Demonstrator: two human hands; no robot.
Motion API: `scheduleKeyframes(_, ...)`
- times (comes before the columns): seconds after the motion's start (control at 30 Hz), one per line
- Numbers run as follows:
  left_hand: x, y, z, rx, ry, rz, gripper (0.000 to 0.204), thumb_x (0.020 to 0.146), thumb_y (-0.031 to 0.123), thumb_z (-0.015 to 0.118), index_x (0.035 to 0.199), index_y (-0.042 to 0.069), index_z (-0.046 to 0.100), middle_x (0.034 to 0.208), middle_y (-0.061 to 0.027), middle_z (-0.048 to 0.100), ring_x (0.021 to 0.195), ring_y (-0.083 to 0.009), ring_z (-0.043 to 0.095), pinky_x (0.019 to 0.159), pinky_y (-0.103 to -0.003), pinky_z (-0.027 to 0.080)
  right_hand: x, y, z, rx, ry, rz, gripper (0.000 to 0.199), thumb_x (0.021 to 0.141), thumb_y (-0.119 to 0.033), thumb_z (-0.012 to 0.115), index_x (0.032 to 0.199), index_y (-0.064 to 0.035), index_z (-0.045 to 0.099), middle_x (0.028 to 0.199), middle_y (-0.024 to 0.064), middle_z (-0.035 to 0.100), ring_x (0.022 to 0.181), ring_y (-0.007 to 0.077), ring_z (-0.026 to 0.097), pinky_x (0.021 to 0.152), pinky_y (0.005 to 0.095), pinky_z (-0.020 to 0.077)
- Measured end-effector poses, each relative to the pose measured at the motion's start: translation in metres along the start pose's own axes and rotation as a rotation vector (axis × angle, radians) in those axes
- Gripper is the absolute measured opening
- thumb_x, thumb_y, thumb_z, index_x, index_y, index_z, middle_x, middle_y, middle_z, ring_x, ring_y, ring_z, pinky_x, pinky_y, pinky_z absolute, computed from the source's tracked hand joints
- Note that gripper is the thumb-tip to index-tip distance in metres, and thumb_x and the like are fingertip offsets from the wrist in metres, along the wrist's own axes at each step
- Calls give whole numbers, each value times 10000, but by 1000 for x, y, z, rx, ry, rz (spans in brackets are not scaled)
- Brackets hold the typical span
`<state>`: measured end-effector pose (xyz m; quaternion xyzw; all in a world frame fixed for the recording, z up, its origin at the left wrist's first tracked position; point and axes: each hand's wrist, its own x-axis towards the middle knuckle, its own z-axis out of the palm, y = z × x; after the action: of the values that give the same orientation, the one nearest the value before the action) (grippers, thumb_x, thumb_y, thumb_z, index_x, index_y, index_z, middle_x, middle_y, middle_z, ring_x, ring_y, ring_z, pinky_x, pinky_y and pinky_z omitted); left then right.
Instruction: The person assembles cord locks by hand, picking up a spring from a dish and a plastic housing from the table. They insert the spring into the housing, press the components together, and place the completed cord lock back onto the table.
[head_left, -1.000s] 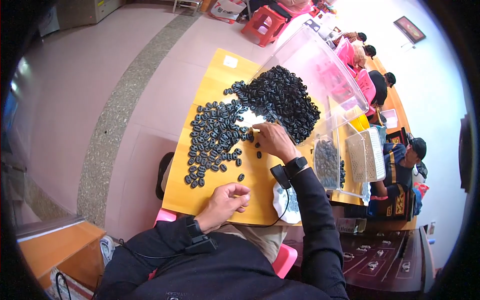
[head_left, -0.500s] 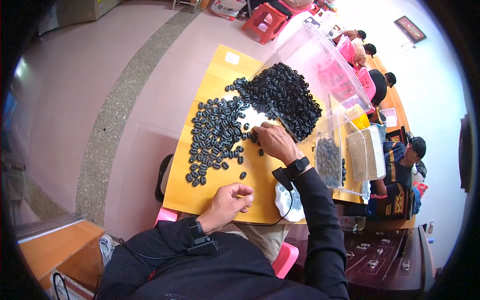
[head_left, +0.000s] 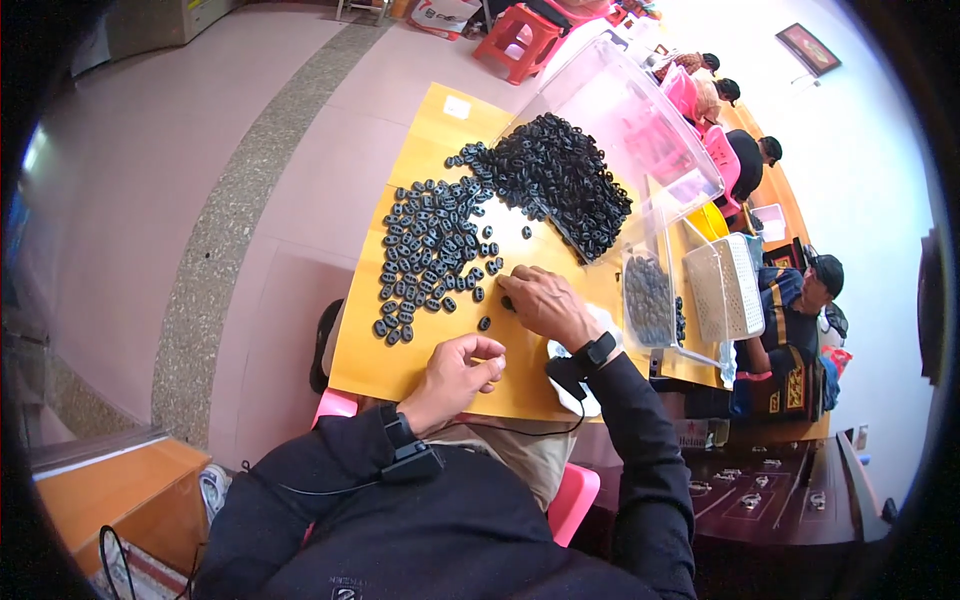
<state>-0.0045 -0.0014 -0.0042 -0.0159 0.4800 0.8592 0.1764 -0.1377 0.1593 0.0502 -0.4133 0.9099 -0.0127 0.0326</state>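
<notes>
Many small black oval two-hole pieces (head_left: 432, 240) lie spread over the left part of the yellow table, with a denser heap of black pieces (head_left: 560, 180) beyond them at the tipped clear plastic bin. My right hand (head_left: 548, 305) is over the table's near middle, its fingertips closed on one black oval piece (head_left: 507, 303), partly hidden by the fingers. Closer to the front edge, my left hand (head_left: 455, 380) hovers with fingers loosely curled and thumb apart from the index finger; nothing shows between them. One loose piece (head_left: 484, 323) lies just beyond it.
The clear bin (head_left: 690, 195) rests on its side along the right. Near it are a smaller clear container (head_left: 648, 305) with pieces, a white perforated basket (head_left: 725, 290) and a yellow container (head_left: 707, 222). A white plastic bag (head_left: 572, 385) lies beside my right wrist. Another person (head_left: 790, 320) sits at right.
My right hand has come nearer to me, away from the heap, with a black piece at its fingertips. My left hand stays almost in place.
</notes>
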Motion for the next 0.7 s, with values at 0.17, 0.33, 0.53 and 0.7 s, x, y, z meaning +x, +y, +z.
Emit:
scheduleKeyframes(0.17,2,-5,-2,-2,1,16,189,907,116,624,1043,-15,600,896,-42,633,754,-88,606,655,-239,529,-13,-13,1,-4,-32,5,245,791,-58,548,1018,-41,639,843,105,603,838,299,617,701,393,492)
scheduleKeyframes(0.33,1,-9,-4,20,-9,56,183,909,101,619,1050,-15,597,874,-42,634,734,-88,607,645,-235,532,-22,-26,1,31,-46,50,147,783,-104,557,904,-74,635,854,103,602,857,304,609,715,409,498)
scheduleKeyframes(0.53,0,-7,-3,24,-8,49,184,910,101,619,1053,-13,595,869,-41,631,736,-87,607,648,-239,534,-21,-23,4,71,-73,40,125,815,-150,569,850,-68,657,843,122,613,832,334,612,708,423,498)
scheduleKeyframes(0.7,1,-9,-3,43,9,53,184,910,102,620,1053,-11,596,875,-35,627,738,-81,599,651,-237,531,-4,-5,15,172,52,236,156,816,-167,587,880,-45,660,813,163,658,793,365,635,724,431,506)
